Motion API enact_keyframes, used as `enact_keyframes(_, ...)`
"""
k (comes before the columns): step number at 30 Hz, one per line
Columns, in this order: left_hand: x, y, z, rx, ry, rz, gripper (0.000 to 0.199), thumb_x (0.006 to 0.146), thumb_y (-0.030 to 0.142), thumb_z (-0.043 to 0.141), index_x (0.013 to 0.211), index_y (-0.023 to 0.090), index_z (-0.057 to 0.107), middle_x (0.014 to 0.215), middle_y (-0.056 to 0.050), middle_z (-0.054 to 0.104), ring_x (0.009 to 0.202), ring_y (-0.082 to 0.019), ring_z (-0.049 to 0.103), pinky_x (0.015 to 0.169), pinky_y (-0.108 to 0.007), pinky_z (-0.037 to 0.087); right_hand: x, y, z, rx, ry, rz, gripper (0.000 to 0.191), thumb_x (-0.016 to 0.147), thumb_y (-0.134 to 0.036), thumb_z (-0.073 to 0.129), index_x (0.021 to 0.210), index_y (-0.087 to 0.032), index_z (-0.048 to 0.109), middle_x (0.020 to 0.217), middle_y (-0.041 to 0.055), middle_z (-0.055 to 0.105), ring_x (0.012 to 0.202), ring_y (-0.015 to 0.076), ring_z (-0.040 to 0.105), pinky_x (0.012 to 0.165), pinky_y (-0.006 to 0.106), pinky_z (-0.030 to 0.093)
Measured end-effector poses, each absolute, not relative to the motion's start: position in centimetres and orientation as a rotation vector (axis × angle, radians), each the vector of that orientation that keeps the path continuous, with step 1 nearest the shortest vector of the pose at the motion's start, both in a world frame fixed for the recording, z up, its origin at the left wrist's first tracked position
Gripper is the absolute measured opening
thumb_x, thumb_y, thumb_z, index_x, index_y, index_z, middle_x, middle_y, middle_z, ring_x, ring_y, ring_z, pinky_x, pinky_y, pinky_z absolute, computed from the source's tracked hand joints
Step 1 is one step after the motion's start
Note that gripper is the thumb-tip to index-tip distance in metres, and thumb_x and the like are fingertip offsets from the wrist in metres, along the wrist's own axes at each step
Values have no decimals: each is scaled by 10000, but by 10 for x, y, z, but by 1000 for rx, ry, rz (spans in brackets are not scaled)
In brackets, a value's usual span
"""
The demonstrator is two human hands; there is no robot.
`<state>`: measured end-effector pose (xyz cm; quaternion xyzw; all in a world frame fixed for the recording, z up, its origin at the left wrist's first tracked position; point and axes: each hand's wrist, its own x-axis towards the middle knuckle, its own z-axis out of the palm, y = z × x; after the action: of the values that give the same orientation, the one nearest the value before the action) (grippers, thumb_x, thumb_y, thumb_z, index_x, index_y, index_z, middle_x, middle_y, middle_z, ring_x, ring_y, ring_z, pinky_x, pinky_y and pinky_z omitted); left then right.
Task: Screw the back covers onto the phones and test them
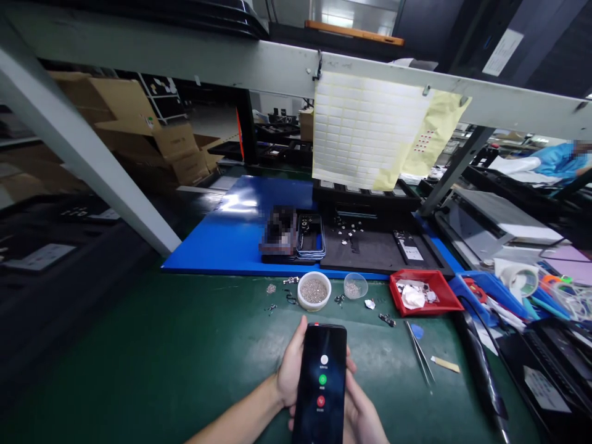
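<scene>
A black smartphone (320, 425) is held upright between both hands above the green bench, its lit screen facing me with a white, a green and a red round icon. My left hand (292, 370) grips its left edge, thumb along the side and fingertips behind. Around the right edge wraps my right hand (363, 404), fingers partly hidden at the back. Just beyond the phone stand a white tub (314, 305) of tiny metal parts and a clear cup (355, 288) with similar bits. Small phone parts lie loose around them.
Metal tweezers (420, 354), a black electric screwdriver (481, 370) and a red tray (428, 308) of scraps lie to the right. Behind, a blue mat (222, 246) bears phone frames (311, 236) and a black tray (379, 256). Label sheets (365, 123) hang from the shelf beam.
</scene>
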<state>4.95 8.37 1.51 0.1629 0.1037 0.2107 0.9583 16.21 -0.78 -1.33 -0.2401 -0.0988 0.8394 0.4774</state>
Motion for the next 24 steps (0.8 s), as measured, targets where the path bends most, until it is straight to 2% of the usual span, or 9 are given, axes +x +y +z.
enact_keyframes(2,49,82,16,375,230,424,906,837,751,155,1031,4,630,957,-226,684,899,-335,641,827,-383,428,161,-11,-11,-732,-210,1864,522,667,-522,751,1072,-198,693,1024,78,731,1015,296,631,935,421,406)
enact_keyframes(5,49,79,17,435,254,436,877,841,748,188,1054,22,633,975,-210,686,924,-348,634,851,-409,421,156,-14,-7,-973,-331,1635,475,595,-423,843,970,-161,717,865,68,743,826,246,658,781,339,464)
enact_keyframes(8,49,75,17,463,247,443,864,828,761,243,1126,38,608,1015,-197,679,939,-355,629,762,-381,446,152,-13,-9,-1172,-438,1497,411,583,-480,841,757,-128,718,631,25,677,602,157,586,596,247,421)
enact_keyframes(11,49,74,16,469,248,444,869,819,769,266,1151,34,591,1003,-199,682,906,-345,641,656,-335,450,150,-12,-15,-1228,-467,1461,411,616,-513,810,682,-125,694,535,-7,610,526,122,532,543,223,390)
enact_keyframes(13,48,75,15,452,254,451,900,808,782,260,1132,12,592,975,-213,684,875,-338,651,675,-342,462,151,-14,-19,-1150,-449,1495,406,600,-475,833,781,-136,704,619,12,668,602,157,598,601,245,438)
enact_keyframes(15,48,77,13,431,261,453,933,799,793,233,1107,-9,596,956,-227,684,853,-334,659,730,-365,473,153,-16,-21,-1027,-433,1561,472,573,-413,860,933,-154,697,811,56,733,767,223,659,719,306,479)
enact_keyframes(17,48,79,12,406,274,455,945,805,790,198,1090,-17,600,947,-234,683,842,-331,664,756,-379,478,156,-16,-21,-912,-458,1634,541,564,-356,863,1034,-167,673,961,86,735,896,276,661,808,369,475)
enact_keyframes(21,49,82,10,347,310,462,909,828,761,188,1076,-6,609,921,-231,690,808,-323,674,698,-368,494,159,-14,-25,-784,-495,1660,510,586,-303,824,1059,-192,668,975,70,734,976,298,638,895,403,434)
enact_keyframes(24,50,83,8,325,309,441,894,832,755,198,1075,0,611,908,-225,695,787,-312,677,681,-361,499,160,-14,-31,-747,-469,1675,533,598,-275,787,1109,-203,657,990,61,730,960,290,636,891,397,433)
